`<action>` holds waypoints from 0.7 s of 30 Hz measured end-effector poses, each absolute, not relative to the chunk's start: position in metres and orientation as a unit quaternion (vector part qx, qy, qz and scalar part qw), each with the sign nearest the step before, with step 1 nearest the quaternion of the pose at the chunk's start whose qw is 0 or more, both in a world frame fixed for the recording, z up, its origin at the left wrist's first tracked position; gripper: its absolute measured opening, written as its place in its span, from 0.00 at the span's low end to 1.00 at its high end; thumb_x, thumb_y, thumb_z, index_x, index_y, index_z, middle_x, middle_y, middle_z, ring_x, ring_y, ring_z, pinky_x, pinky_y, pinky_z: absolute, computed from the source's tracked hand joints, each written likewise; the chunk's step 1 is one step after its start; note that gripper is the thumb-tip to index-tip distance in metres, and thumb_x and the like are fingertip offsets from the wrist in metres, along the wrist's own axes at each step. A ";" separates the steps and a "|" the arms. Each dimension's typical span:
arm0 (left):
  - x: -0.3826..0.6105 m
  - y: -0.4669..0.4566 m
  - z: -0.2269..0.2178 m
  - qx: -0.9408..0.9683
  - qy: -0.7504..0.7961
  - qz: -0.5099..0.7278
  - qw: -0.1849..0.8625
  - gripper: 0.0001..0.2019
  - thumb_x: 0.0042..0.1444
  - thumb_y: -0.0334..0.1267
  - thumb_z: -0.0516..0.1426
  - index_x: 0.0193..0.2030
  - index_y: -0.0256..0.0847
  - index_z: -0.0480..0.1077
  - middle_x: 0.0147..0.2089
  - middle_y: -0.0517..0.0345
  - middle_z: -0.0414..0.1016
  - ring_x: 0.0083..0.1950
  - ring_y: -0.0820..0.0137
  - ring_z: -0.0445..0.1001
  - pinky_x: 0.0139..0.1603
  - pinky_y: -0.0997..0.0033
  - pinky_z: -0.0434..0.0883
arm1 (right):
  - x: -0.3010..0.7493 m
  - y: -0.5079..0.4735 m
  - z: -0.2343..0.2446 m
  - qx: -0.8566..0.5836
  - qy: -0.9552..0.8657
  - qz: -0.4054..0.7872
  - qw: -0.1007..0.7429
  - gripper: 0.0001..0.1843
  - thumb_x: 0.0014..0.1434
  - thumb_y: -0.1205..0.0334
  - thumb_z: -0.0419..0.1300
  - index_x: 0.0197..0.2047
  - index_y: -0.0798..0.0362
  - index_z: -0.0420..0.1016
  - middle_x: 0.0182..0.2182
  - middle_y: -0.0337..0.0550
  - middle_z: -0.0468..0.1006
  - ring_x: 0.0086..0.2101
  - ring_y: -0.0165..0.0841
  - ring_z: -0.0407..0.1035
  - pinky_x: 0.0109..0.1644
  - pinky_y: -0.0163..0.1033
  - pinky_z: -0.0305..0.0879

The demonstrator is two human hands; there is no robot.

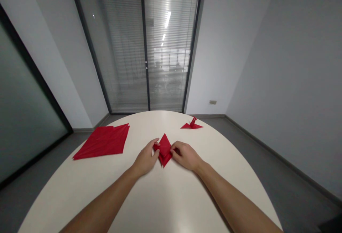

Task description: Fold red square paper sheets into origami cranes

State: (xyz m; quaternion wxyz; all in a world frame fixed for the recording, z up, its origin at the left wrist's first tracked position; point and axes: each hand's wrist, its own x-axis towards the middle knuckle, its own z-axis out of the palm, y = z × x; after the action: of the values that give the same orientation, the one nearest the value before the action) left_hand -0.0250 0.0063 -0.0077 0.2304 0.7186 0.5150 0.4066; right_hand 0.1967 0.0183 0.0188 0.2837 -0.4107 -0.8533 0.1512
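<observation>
A piece of folded red paper (165, 146) in a diamond shape lies on the table in front of me, one point facing away and one towards me. My left hand (146, 157) grips its left edge, with the thumb on top and the fingers around the side. At the right edge, my right hand (186, 155) pinches the paper between thumb and curled fingers. Farther back to the right sits a finished red paper crane (192, 124) with its wings spread. To the left is a stack of flat red paper sheets (103, 141).
The round white table (165, 201) carries all of the paper. Beyond it stands a glass door with blinds (168, 65) in a dark frame. Grey walls rise on both sides, and a socket (213, 102) is set low in the back wall.
</observation>
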 end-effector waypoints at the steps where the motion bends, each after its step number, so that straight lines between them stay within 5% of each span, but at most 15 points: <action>1: -0.025 0.006 -0.008 0.716 0.513 0.409 0.238 0.23 0.60 0.31 0.53 0.63 0.39 0.64 0.55 0.49 0.76 0.56 0.64 0.74 0.64 0.57 0.67 | 0.197 0.018 0.019 -0.416 -0.850 0.153 0.286 0.06 0.64 0.66 0.56 0.37 0.53 0.74 0.32 0.42 0.77 0.32 0.32 0.69 0.38 0.36 0.61; 6: -0.025 0.006 -0.006 0.728 0.500 0.408 0.230 0.19 0.58 0.29 0.54 0.56 0.40 0.69 0.54 0.49 0.77 0.55 0.63 0.75 0.61 0.58 0.69 | 0.197 0.019 0.018 -0.439 -0.832 0.154 0.301 0.08 0.66 0.64 0.54 0.37 0.53 0.74 0.32 0.42 0.77 0.32 0.32 0.69 0.38 0.36 0.61; 12: -0.022 0.001 0.004 0.746 0.509 0.384 0.191 0.10 0.63 0.35 0.52 0.42 0.41 0.74 0.41 0.53 0.79 0.42 0.63 0.76 0.46 0.64 0.72 | 0.197 0.018 0.019 -0.448 -0.821 0.157 0.318 0.07 0.66 0.63 0.55 0.38 0.52 0.73 0.32 0.42 0.78 0.31 0.32 0.69 0.37 0.36 0.62; 21: -0.015 -0.011 0.013 0.755 0.536 0.372 0.072 0.11 0.65 0.37 0.50 0.41 0.43 0.74 0.38 0.56 0.76 0.38 0.66 0.74 0.41 0.67 0.69 | 0.194 0.016 0.023 -0.472 -0.810 0.139 0.320 0.04 0.63 0.61 0.58 0.36 0.50 0.72 0.31 0.39 0.78 0.29 0.31 0.69 0.35 0.35 0.60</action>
State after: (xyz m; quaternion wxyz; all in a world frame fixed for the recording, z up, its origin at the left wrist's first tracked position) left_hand -0.0154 -0.0106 0.0131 0.0723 0.7548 0.5356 0.3717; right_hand 0.1942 0.0159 0.0230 0.3201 -0.4717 -0.8098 0.1385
